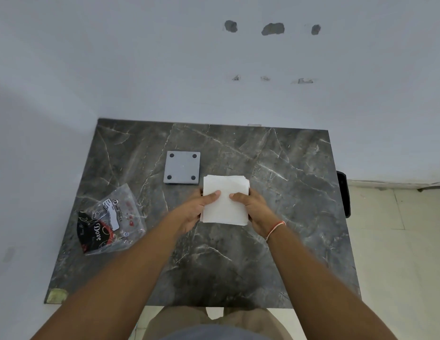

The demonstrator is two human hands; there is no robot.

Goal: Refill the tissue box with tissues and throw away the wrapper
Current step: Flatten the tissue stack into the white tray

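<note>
A square stack of white tissues [226,192] sits at the middle of the dark marble table [287,217]. My left hand [194,212] grips its left side and my right hand [253,209] grips its right side, thumbs pressed on top. What lies under the stack is hidden. A grey square panel with four dark round feet [182,167] lies flat just behind and to the left of the stack. The clear plastic wrapper with red and black print [108,222] lies crumpled near the table's left edge, apart from both hands.
The table stands against a white wall [214,69]. A dark object [343,192] hangs off the table's right edge. Pale floor tiles [398,241] show to the right. A chipped corner [57,295] marks the table's near left.
</note>
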